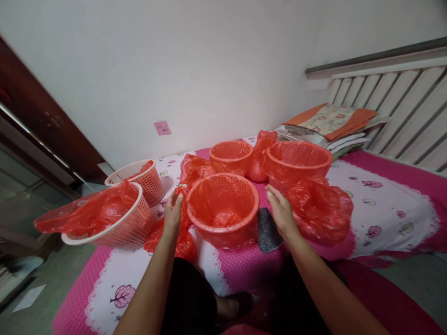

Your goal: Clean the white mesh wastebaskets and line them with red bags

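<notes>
Holding nothing, my left hand [172, 211] and my right hand [281, 213] were empty on each side of the round plastic basket [223, 238] near the middle of the frame. A red plastic bag [223, 204] lined it.

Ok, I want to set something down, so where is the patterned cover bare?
The patterned cover is bare right of the rightmost red bag, in front of the folded cloths. It's crowded around the front-centre basket, with the left hand, right hand, dark grey item and rear-centre basket nearby.
</notes>
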The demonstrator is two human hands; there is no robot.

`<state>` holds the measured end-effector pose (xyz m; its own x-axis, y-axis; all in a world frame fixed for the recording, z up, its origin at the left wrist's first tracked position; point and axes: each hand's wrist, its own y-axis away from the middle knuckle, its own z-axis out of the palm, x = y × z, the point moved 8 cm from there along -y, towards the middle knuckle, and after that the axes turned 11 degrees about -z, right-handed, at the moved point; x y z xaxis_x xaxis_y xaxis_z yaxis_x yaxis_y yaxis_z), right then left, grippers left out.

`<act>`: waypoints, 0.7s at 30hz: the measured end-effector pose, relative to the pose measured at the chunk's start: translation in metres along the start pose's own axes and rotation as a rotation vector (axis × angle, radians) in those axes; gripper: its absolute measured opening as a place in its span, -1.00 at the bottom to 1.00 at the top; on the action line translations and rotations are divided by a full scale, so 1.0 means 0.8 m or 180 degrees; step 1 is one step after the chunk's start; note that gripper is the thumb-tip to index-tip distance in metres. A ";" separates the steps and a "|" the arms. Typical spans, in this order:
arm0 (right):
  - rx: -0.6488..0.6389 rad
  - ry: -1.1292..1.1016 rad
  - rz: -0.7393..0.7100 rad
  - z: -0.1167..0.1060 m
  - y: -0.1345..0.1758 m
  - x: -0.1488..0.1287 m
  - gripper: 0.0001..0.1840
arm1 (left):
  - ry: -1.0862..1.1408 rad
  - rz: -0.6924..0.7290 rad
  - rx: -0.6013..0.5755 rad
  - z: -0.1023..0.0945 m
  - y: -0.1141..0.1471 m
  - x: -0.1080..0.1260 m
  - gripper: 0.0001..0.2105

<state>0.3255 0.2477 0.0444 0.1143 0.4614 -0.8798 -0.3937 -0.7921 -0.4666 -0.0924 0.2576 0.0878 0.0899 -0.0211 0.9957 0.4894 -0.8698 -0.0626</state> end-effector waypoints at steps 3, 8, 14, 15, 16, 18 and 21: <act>-0.0426 0.0389 -0.0303 0.037 -0.049 -0.002 -0.37 | -0.0322 0.0094 -0.0237 0.021 -0.044 0.025 -0.58; -0.1616 0.1693 -0.1190 0.140 -0.118 -0.032 -0.49 | -0.1005 0.0500 -0.0764 0.085 -0.091 0.072 -0.67; -0.2476 0.2403 -0.1416 0.244 -0.134 -0.044 -0.60 | -0.1876 0.0717 -0.1144 0.161 -0.119 0.071 -0.64; -0.2579 0.2430 -0.1441 0.256 -0.132 -0.042 -0.65 | -0.2005 0.0710 -0.1166 0.167 -0.122 0.066 -0.63; -0.2685 0.2457 -0.1467 0.268 -0.129 -0.039 -0.69 | -0.2126 0.0696 -0.1194 0.172 -0.126 0.060 -0.62; -0.2882 0.2496 -0.1519 0.288 -0.123 -0.032 -0.75 | -0.2351 0.0666 -0.1262 0.179 -0.131 0.048 -0.61; -0.3149 0.2525 -0.1547 0.316 -0.116 -0.019 -0.79 | -0.2644 0.0660 -0.1324 0.185 -0.134 0.031 -0.66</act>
<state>0.1298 0.4153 0.1239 0.6751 0.6876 -0.2675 0.6125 -0.7244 -0.3164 -0.0139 0.4234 0.1092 0.8065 0.0233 0.5908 0.0609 -0.9972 -0.0439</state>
